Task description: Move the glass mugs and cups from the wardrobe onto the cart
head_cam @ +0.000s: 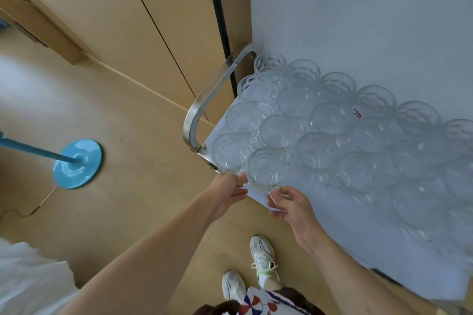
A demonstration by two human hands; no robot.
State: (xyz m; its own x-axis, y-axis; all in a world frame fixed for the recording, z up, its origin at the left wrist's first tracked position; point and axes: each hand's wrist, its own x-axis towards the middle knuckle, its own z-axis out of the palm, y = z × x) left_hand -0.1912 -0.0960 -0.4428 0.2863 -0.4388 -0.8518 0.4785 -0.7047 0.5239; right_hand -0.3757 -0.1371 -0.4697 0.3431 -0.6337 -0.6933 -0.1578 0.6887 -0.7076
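Both hands meet at a glass cup (265,170) on the cart (345,215) edge: left hand (226,193) at nine o'clock, right hand (290,203) at five.

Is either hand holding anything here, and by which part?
Both hands, left and right, touch the nearest glass mug low at its sides on the cart; a firm grip cannot be told.

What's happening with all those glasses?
A person is loading glasses onto a cart covered in white. Both hands sit at its near corner: the left hand and right hand are on either side of one glass, apparently setting it down. Many glasses already stand there in rows beside the metal handle.
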